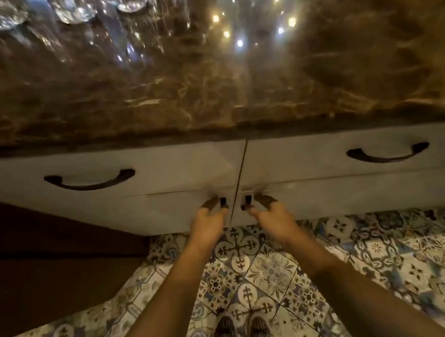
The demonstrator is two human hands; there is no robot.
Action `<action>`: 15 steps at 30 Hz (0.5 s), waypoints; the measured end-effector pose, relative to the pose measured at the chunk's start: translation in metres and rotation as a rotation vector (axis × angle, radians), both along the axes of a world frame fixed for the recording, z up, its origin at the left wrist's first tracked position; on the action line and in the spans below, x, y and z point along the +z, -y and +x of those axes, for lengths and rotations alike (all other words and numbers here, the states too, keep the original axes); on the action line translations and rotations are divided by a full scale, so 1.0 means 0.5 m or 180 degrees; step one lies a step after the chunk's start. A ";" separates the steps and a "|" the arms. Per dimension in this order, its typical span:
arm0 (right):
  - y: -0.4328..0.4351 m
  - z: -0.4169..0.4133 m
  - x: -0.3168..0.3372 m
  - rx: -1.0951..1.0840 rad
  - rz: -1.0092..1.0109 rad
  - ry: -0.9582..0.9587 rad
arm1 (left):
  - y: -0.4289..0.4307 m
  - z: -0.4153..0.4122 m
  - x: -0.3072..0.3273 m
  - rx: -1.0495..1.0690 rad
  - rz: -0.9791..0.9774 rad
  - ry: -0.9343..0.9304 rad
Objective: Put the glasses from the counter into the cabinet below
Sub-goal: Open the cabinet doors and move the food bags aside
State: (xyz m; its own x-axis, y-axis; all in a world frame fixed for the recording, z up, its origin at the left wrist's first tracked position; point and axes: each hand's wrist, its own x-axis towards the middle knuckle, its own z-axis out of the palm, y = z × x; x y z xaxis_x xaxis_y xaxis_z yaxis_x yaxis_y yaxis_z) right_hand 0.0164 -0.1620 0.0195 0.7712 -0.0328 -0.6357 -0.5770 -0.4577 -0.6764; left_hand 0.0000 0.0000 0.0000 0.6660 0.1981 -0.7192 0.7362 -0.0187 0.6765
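Note:
Several clear glasses point(73, 11) stand blurred at the far left of the brown marble counter point(208, 88). Below the counter are two pale cabinet doors, the left door point(166, 214) and the right door point(354, 196), meeting at a centre seam, both shut. My left hand point(207, 222) curls its fingers round the dark handle point(222, 202) of the left door. My right hand point(271, 216) curls round the dark handle point(247, 201) of the right door. Both arms reach down from the bottom of the view.
Two pale drawers with dark curved pulls point(89, 179) point(388, 152) sit above the doors. A dark brown panel point(48, 266) stands at the left. Patterned floor tiles point(388, 261) lie below, with my two shoes point(241, 335) near the bottom edge.

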 end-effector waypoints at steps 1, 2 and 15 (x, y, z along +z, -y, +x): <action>-0.008 0.009 -0.016 -0.0104 0.0079 -0.0023 | 0.006 0.007 -0.012 0.0041 0.0005 -0.0003; -0.014 0.013 -0.025 -0.0169 0.0140 -0.0064 | 0.013 0.014 -0.017 0.0095 0.0010 -0.0078; -0.011 -0.058 -0.068 -0.0086 0.0344 0.0115 | 0.048 -0.048 -0.022 -0.0254 0.0327 0.0132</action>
